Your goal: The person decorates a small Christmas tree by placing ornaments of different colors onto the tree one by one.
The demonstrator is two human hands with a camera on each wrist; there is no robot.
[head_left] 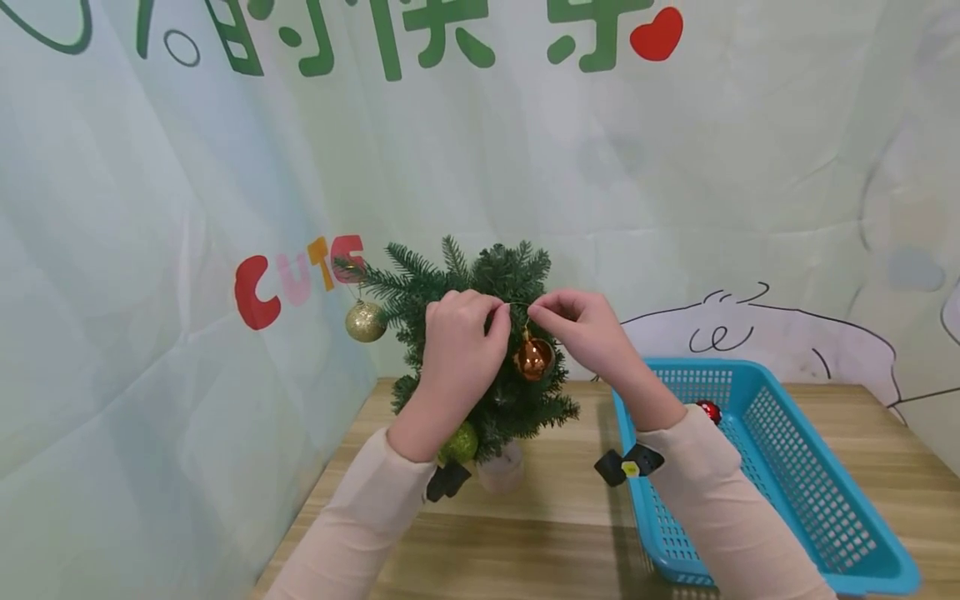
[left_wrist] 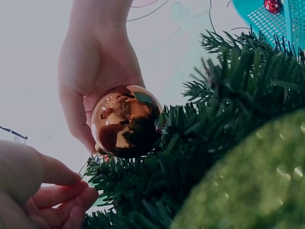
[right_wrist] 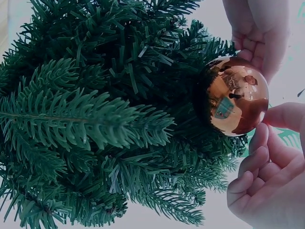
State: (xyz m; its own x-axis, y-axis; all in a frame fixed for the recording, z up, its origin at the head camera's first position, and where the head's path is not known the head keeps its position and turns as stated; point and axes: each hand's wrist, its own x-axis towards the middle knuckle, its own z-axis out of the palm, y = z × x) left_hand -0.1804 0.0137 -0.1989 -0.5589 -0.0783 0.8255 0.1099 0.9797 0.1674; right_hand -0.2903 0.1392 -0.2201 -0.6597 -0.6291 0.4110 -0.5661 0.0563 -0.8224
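A small artificial Christmas tree (head_left: 513, 271) stands upright on the table. In front of its right side hangs a shiny copper bauble (head_left: 532, 358) on a thin hanging string (left_wrist: 84, 171). The left hand (head_left: 465, 337) pinches the string between thumb and fingertips, just above and left of the bauble. From the other side the right hand (head_left: 583, 327) pinches the string with thumb and forefinger, and a short stretch of it spans the gap between both hands. In the right wrist view the bauble (right_wrist: 238, 95) sits against the needles and covers the string.
A gold glitter bauble (head_left: 366, 322) hangs from a left branch, and a green glitter bauble (head_left: 460, 443) is low on the tree. The tree's pale pot (head_left: 501, 468) rests on the wooden table (head_left: 547, 533). At right, a blue basket (head_left: 813, 442) holds a red bauble (head_left: 708, 411).
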